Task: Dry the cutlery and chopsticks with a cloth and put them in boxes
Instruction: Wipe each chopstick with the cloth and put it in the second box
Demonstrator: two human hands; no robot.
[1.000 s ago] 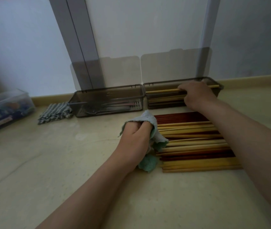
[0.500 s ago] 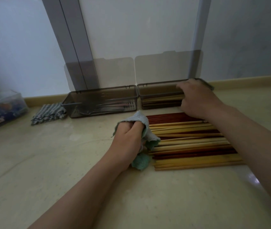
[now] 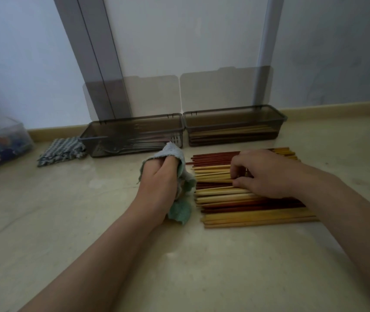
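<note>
- Green cloth (image 3: 180,212) sits gripped in my left hand (image 3: 159,183); my right hand (image 3: 262,174) pinches one pale chopstick (image 3: 213,180).
- Dragging it sideways could scatter the other chopsticks (image 3: 247,216).

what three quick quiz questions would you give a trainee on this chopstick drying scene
1. True or false: the left box and the right box have their lids shut.
2. Which hand grips the green cloth? A) left hand B) right hand C) neither
3. Fill in: the right hand pinches one of the loose ____ lying in front of the right box.

Key: 1 false, both lids stand open; 2 A; 3 chopsticks
</note>
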